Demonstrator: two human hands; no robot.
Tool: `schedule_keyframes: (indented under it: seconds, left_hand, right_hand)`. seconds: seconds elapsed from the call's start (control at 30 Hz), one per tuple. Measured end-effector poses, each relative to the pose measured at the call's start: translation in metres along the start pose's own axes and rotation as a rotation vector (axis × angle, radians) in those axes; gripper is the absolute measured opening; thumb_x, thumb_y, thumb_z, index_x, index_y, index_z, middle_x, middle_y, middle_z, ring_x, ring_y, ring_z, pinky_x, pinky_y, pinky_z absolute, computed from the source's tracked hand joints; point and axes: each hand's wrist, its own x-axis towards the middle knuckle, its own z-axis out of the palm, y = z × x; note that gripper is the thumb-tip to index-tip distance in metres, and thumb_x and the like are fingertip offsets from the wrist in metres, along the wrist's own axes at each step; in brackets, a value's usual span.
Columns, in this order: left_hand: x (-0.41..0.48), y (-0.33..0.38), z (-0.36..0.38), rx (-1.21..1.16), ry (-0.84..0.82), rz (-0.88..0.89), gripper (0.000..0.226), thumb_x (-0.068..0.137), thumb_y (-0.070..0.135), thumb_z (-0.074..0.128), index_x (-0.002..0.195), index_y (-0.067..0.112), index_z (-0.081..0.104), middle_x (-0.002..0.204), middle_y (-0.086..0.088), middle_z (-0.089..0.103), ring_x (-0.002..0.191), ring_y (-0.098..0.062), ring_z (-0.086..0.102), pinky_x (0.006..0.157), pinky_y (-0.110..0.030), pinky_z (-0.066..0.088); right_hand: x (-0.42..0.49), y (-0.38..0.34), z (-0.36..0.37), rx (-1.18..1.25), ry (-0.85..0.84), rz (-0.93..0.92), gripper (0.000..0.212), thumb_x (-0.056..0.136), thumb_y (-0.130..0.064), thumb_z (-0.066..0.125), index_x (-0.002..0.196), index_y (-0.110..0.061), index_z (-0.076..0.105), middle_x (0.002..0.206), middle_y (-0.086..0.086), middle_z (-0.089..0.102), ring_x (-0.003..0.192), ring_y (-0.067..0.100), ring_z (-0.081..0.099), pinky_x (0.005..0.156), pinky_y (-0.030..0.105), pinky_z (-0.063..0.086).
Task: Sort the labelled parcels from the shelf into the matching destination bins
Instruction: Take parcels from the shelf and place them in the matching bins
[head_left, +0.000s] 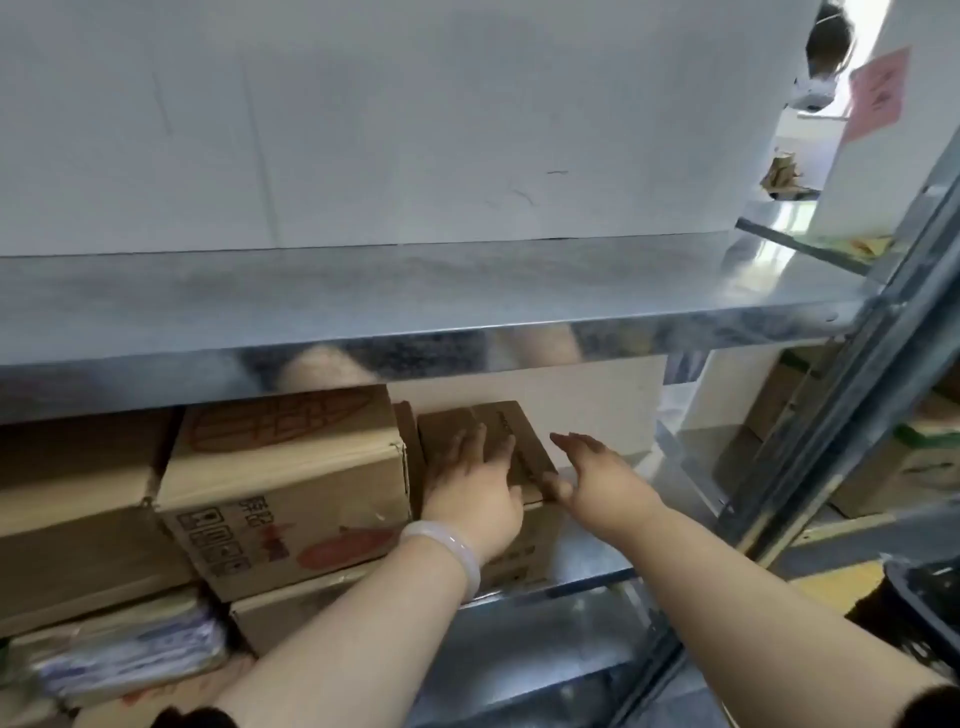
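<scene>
pale wall (597, 400) behind, pink note (878, 93) upper right, yellow-striped floor (831, 579) below.

Left hand (478, 483) flat on small cardboard box (506, 415), right hand (597, 478) outstretched just beside it; metal shelf (415, 291) above

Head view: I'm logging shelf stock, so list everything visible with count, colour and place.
small box: one, brown, under the left hand
printed box: one, brown with red print, left of small box
plain box: one, brown, far left
metal shelf: one, silver, above the boxes
pink note: one, pink, upper right
bracelet: one, white, left wrist
left hand: one, flat on small box
right hand: one, open, right of small box
</scene>
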Motion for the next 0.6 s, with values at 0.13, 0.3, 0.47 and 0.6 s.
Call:
schedule_keyframes:
  seconds: [0.13,0.3,0.47,0.6]
  left_hand:
    - [0.006,-0.003,0.000,0.005,-0.054,-0.121,0.061,0.102,0.038,0.040,0.157,0.032,0.015,0.167,0.001,-0.002,0.153,-0.021,-0.003,0.121,-0.040,0.006]
    - [0.007,0.000,0.007,-0.033,-0.019,-0.224,0.060,0.101,0.043,0.040,0.157,0.032,0.019,0.166,0.004,0.002,0.152,-0.018,0.000,0.121,-0.036,0.007]
    - [0.003,0.007,0.008,-0.073,0.012,-0.360,0.068,0.097,0.055,0.045,0.156,0.035,0.017,0.166,0.002,-0.001,0.152,-0.022,-0.002,0.123,-0.040,0.009]
    - [0.005,0.021,0.008,-0.163,-0.044,-0.484,0.077,0.093,0.060,0.049,0.156,0.039,0.011,0.166,-0.005,-0.007,0.151,-0.034,0.006,0.121,-0.044,0.020]
  right_hand:
    - [0.021,-0.003,0.007,0.150,-0.085,-0.043,0.065,0.095,-0.040,0.055,0.152,-0.022,0.029,0.155,0.006,0.033,0.140,0.025,0.033,0.113,0.032,0.026]
    - [0.031,0.001,0.022,0.680,-0.285,0.062,0.078,0.092,-0.033,0.063,0.154,-0.030,0.016,0.146,0.004,0.047,0.123,0.020,0.052,0.099,0.028,0.044]
    - [0.036,0.016,0.027,0.908,-0.313,0.215,0.078,0.092,-0.026,0.063,0.155,-0.024,0.017,0.135,0.007,0.058,0.114,0.025,0.061,0.095,0.038,0.051]
    - [0.030,0.024,0.018,0.976,-0.315,0.221,0.044,0.094,-0.017,0.059,0.136,-0.024,0.051,0.113,0.002,0.069,0.096,0.020,0.067,0.072,0.030,0.053]
